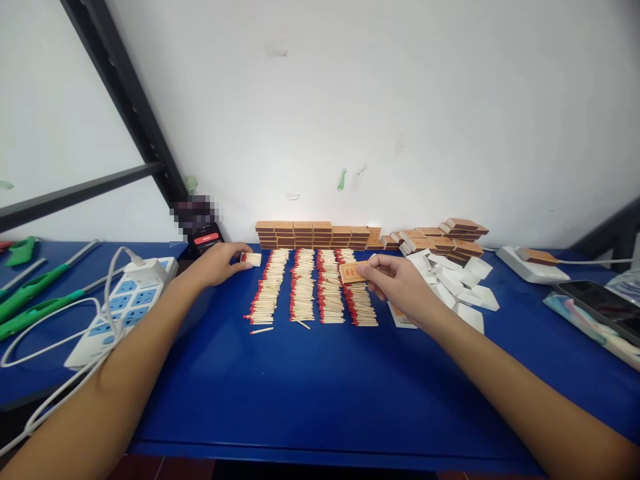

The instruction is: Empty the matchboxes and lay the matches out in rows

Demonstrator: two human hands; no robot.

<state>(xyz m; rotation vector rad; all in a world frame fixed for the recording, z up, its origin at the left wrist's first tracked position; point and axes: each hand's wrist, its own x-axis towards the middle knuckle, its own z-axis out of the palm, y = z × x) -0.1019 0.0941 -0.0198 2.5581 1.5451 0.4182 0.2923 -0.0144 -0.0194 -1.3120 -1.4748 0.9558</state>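
Observation:
My left hand (219, 262) is closed on a small bundle of matches (251, 259) at the far left end of the match rows. My right hand (400, 280) pinches an orange matchbox sleeve (351, 272) just above the rightmost row. Several rows of red-tipped matches (313, 288) lie side by side on the blue table (320, 393) between my hands. A white inner tray (400, 316) lies under my right wrist.
Stacked orange matchboxes (320, 235) line the wall, with a looser heap (450, 239) at the right. White trays (460, 280) are piled on the right. A white power strip (123, 303) with cables, green tools (35, 293) on the left, a phone (600, 308) at the far right.

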